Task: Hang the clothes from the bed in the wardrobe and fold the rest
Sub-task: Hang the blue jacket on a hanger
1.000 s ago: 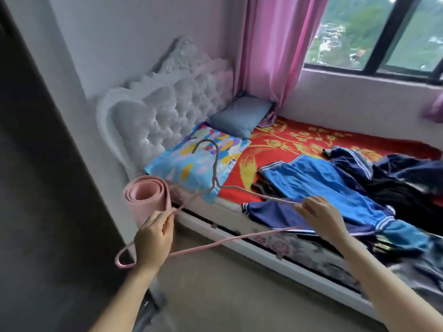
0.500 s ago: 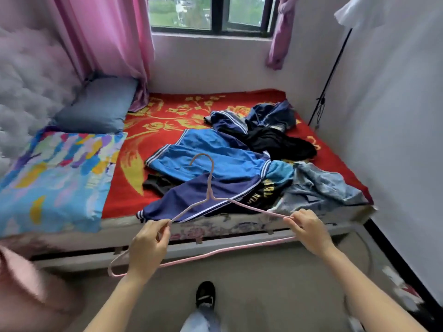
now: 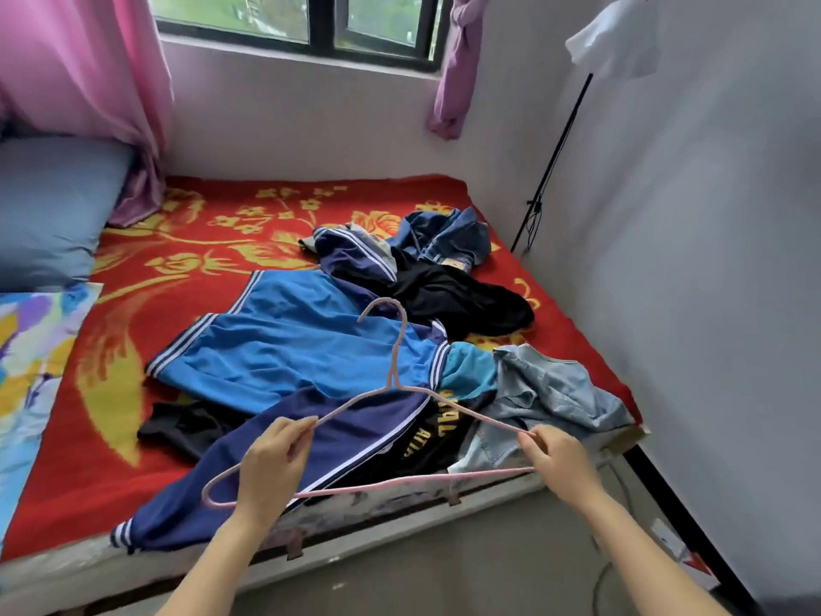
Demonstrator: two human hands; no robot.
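A thin pink hanger is held flat over the near edge of the bed, hook pointing away from me. My left hand grips its left arm and my right hand grips its right end. Under it lies a blue and navy striped jacket spread on the red floral blanket. A black garment with yellow letters shows beneath the jacket. A light denim piece lies to the right, a black garment and a dark denim one farther back.
A grey-blue pillow and a colourful pillow lie at the left. Pink curtains flank the window. A black stand with a white shade leans at the right wall. Bare floor lies before the bed frame.
The view has swung right from the headboard to the clothes pile and come closer to the bed. Both hands keep the same hold on the hanger, which now hovers over the jacket.
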